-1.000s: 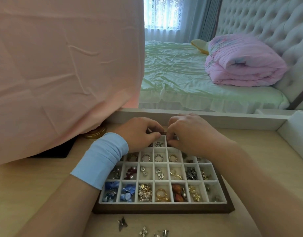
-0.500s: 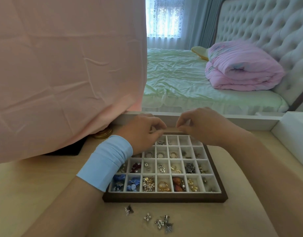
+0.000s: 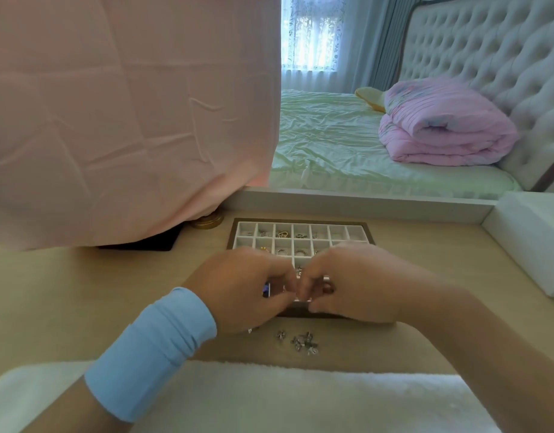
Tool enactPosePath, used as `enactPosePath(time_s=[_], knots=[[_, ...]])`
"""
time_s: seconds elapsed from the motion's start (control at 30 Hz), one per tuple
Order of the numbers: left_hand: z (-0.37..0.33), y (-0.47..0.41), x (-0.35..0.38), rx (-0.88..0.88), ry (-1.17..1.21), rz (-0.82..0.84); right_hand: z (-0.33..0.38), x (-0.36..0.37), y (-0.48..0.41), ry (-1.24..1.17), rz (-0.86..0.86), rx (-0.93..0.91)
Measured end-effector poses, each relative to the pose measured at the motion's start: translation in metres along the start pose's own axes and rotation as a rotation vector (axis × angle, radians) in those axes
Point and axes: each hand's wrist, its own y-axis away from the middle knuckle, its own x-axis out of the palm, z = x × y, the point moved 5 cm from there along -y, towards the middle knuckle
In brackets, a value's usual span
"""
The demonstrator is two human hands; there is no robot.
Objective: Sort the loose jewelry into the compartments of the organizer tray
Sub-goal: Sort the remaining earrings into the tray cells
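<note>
The organizer tray [image 3: 300,220] is brown with a white grid and lies on the wooden tabletop. Rings and small pieces sit in its far rows. Its near rows are hidden under my hands. My left hand [image 3: 238,289], with a blue wristband [image 3: 150,348], and my right hand [image 3: 353,285] meet fingertip to fingertip over the tray's front edge. The fingers are curled and pinched, and blur hides whether a piece is between them. Several loose silver pieces [image 3: 302,341] lie on the table just in front of the tray.
A pink cloth [image 3: 128,120] hangs over the left, covering a gold lid [image 3: 206,220] and a black object [image 3: 144,243]. A white box [image 3: 532,242] stands at the right. White fluffy fabric [image 3: 269,398] lies along the near edge. A bed is behind.
Both hands have drawn back from the tray's far row to its front edge, staying close together. The view has pulled back, so the tray's far rows now show.
</note>
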Motion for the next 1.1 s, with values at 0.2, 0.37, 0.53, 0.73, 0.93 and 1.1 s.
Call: enactPosePath(time_s=[0.2, 0.37, 0.53, 0.73, 0.93, 1.1], knots=[[-0.007, 0.036, 0.02, 0.016, -0.076, 0.036, 0.022, 0.021, 0.017, 0.136, 0.037, -0.011], [-0.011, 0.041, 0.032, 0.01, -0.088, 0.051, 0.025, 0.026, 0.019, 0.155, 0.013, 0.015], [-0.005, 0.043, 0.034, -0.089, 0.052, 0.016, 0.022, 0.026, 0.02, 0.117, 0.008, 0.029], [0.003, 0.053, 0.02, -0.415, 1.002, -0.276, 0.017, 0.014, 0.015, -0.319, -0.158, -0.008], [0.003, 0.053, 0.028, -0.569, 1.508, -0.255, 0.018, 0.014, 0.016, -0.829, -0.286, -0.062], [0.0, 0.051, 0.033, -0.578, 1.629, -0.223, 0.018, 0.014, 0.016, -0.841, -0.358, -0.1]])
